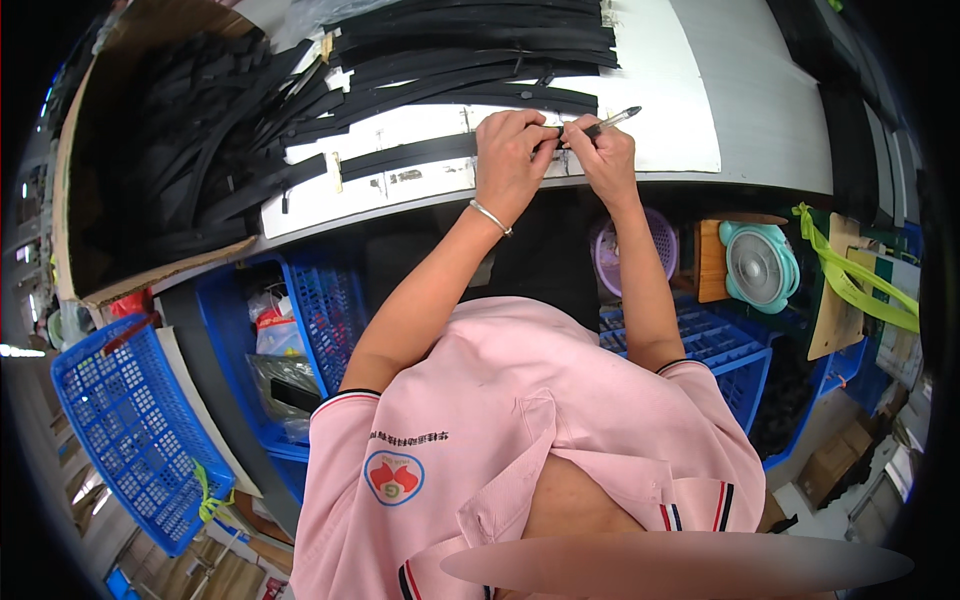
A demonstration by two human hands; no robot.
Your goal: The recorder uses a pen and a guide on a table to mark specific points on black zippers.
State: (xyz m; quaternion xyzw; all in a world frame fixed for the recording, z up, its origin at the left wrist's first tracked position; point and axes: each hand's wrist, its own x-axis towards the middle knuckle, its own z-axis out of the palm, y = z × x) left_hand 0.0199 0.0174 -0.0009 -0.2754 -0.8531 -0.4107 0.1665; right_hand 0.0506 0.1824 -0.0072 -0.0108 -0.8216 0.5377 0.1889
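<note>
A long black strap [410,157] lies across a white board [670,70], and its right end runs under my left hand [513,158]. The fingers of this hand are closed on the strap and pin it near the board's front edge. Close beside it, my right hand [603,160] grips a pen [620,117] with a clear barrel, tilted up to the right. The pen's lower end meets the strap end between my hands, where fingers partly hide the contact. Behind my hands, several more black straps [470,60] lie stacked in rows.
A cardboard box [75,190] heaped with black straps stands at the left. Below the table edge are a blue crate [210,310], a tilted blue basket [130,430], a purple basket [640,250] and a turquoise fan [760,265]. Yellow-green ribbon [850,270] hangs at the right.
</note>
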